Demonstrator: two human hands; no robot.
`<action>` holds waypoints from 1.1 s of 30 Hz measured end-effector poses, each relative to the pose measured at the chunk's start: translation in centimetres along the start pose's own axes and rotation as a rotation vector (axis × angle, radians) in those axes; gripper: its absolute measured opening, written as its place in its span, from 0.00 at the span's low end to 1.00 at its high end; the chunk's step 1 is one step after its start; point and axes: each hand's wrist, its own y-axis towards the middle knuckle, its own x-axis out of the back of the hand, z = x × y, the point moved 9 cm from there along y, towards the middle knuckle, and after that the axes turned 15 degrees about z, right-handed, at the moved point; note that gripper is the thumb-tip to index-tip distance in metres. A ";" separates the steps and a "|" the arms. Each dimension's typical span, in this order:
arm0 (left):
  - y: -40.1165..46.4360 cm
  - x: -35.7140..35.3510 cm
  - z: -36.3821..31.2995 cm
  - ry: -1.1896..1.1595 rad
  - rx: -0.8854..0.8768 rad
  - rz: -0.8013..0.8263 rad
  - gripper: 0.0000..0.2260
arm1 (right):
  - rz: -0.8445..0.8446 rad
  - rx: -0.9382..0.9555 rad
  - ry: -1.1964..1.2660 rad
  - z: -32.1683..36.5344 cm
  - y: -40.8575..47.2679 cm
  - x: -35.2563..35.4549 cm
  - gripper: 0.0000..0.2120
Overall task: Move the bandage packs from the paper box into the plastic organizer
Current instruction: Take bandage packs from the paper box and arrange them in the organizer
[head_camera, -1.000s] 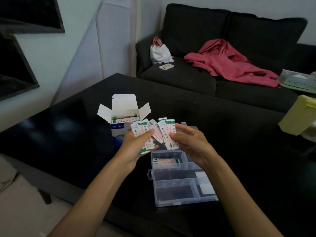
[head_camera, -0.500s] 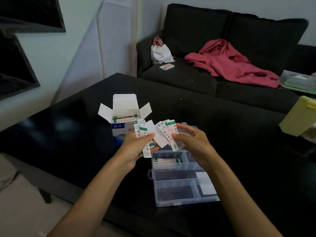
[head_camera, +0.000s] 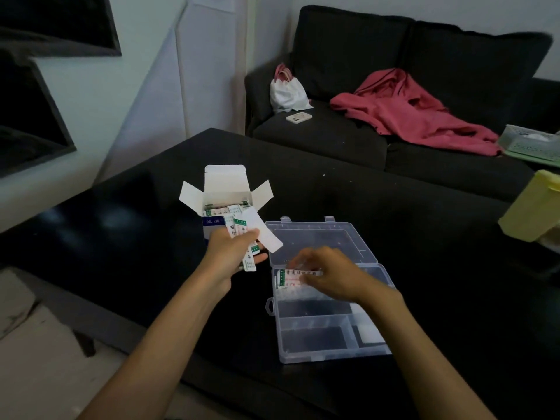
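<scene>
A white paper box with a blue front [head_camera: 218,204] is standing open on the glossy black table [head_camera: 394,225], its flaps spread, with white bandage packs printed in green [head_camera: 216,211] lying inside at the top. Just beside it to the right, a clear plastic organizer with divided compartments [head_camera: 330,325] is lying with its lid [head_camera: 315,237] folded back flat. The right hand [head_camera: 330,275] is reaching into the far compartment, its curled fingers pinching a small stack of bandage packs [head_camera: 295,277] that is sitting there. The nearer compartments are showing only something pale at the right, too faint to tell. The left hand [head_camera: 231,248] is gripping a fanned bundle of packs [head_camera: 248,237] above the table, between box and organizer. Behind the table, a dark sofa [head_camera: 394,86] is holding a crumpled pink garment [head_camera: 415,113], a white drawstring bag [head_camera: 288,92] and a small pale phone [head_camera: 298,117]. A yellow plastic container [head_camera: 533,204] is standing at the table's right edge.
</scene>
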 end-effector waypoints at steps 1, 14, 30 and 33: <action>0.0 -0.1 0.0 0.001 0.003 0.003 0.07 | 0.003 -0.004 0.037 -0.2 0.1 0.0 0.10; 0.0 -0.6 0.5 -0.013 0.089 0.066 0.03 | -0.191 0.025 -0.352 1.4 -0.4 1.4 0.07; -0.1 -2.1 1.1 -0.047 0.128 0.185 0.14 | -0.439 0.097 0.461 1.4 -4.8 5.9 0.08; 0.0 -2.1 0.9 0.069 0.112 0.172 0.15 | -0.269 -0.118 0.554 -1.0 -4.8 4.8 0.06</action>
